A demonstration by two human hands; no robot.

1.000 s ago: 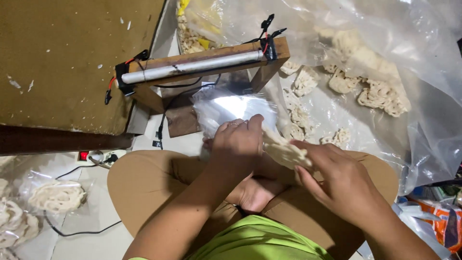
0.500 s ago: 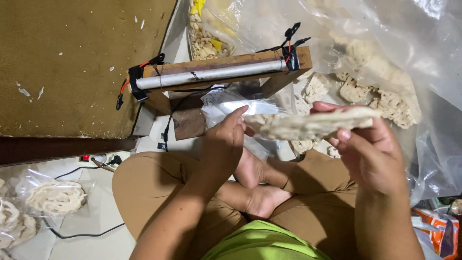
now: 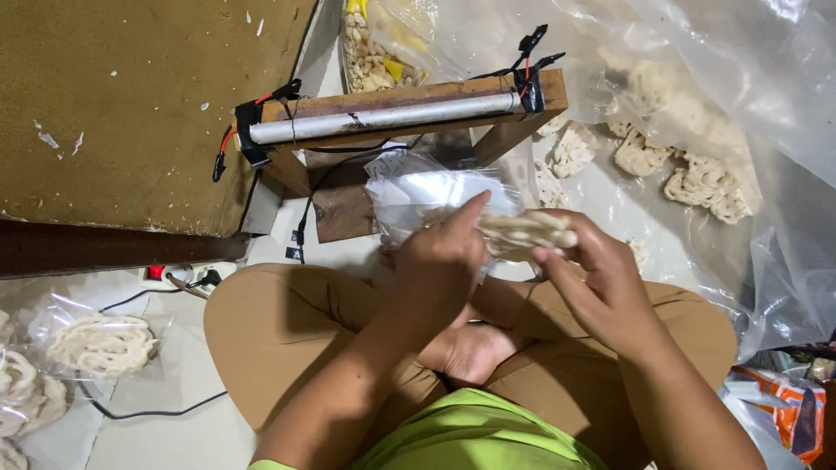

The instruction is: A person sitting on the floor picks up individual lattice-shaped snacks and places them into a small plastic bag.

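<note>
My left hand (image 3: 440, 261) grips a small clear plastic bag (image 3: 431, 191) at its mouth, above my crossed legs in brown trousers. My right hand (image 3: 601, 278) pinches a stack of pale, curly crackers (image 3: 527, 231) and holds it at the bag's opening, partly inside. The fingers of both hands meet around the crackers. Just beyond the bag stands a wooden sealer frame with a grey metal bar (image 3: 383, 119) and clipped wires.
Loose crackers (image 3: 688, 174) lie on a big clear plastic sheet at the right. Filled bags of crackers (image 3: 100, 344) rest on the floor at the left. A brown board (image 3: 131, 96) fills the upper left. A cable and power strip (image 3: 178, 277) lie beside my left knee.
My right hand has brought the stack of crackers down and left, from held up in the air to the mouth of the bag. My left hand has stayed on the bag.
</note>
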